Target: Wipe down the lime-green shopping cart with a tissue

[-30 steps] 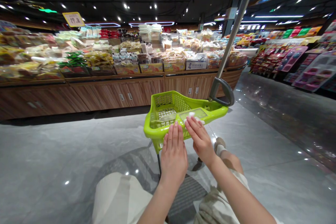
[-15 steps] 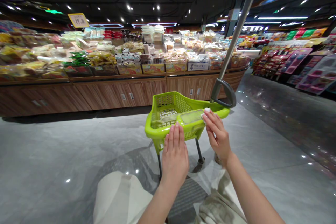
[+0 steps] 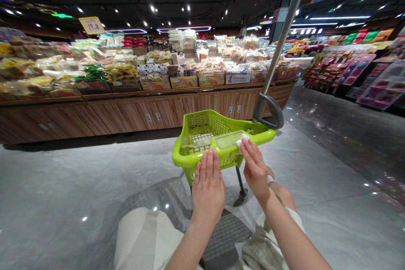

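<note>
A lime-green shopping basket cart (image 3: 190, 156) stands on the floor in front of me, with a grey pull handle (image 3: 268, 109) rising at its right. My left hand (image 3: 208, 185) lies flat with fingers together against the basket's near rim. My right hand (image 3: 255, 166) presses a small white wipe (image 3: 244, 138) onto the flat green panel (image 3: 226, 139) at the basket's near right corner. The fingers are closed on the wipe.
A long wooden display counter (image 3: 142, 109) piled with packaged snacks runs across the back. Racks of goods (image 3: 363, 71) line the right aisle. The glossy grey floor (image 3: 63, 190) spreads all around. My knees in light trousers (image 3: 142, 236) are at the bottom.
My right hand with the wipe slid right along the panel, then came back left toward its middle. My left hand stayed on the rim.
</note>
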The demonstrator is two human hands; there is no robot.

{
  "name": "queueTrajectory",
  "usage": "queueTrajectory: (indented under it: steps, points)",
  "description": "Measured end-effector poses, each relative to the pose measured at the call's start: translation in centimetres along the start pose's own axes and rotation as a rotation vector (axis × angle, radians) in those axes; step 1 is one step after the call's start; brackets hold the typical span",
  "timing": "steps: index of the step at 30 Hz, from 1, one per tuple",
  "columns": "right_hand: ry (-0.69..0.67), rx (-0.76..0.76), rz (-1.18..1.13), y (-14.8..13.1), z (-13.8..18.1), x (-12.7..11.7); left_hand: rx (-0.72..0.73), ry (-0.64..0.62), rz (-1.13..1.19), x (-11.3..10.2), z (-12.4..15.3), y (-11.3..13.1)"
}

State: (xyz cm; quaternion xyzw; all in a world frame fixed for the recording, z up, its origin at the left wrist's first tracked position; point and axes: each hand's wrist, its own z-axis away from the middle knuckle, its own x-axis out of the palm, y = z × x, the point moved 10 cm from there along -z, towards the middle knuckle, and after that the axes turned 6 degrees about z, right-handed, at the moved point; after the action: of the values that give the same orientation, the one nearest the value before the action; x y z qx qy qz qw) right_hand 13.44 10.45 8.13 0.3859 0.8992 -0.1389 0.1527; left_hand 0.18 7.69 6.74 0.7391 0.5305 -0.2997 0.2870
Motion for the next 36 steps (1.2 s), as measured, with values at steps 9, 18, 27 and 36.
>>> queueTrajectory:
  steps: [9, 18, 27, 36]
  points:
    - [0.003, 0.069, -0.059, -1.4, -0.6, 0.5, -0.027, -0.007, -0.011, 0.3, -0.1, 0.3]
    - [-0.086, 0.051, 0.088, -1.6, -1.9, 0.7, -0.013, 0.003, -0.006, 0.2, 0.1, 0.1]
    - [-0.133, -0.066, 0.043, -4.0, -1.3, 2.2, -0.032, 0.015, -0.002, 0.3, 0.0, 0.0]
    - [0.082, 0.1, 0.058, 1.6, -0.5, -1.3, -0.003, -0.013, -0.008, 0.0, 0.0, 0.1]
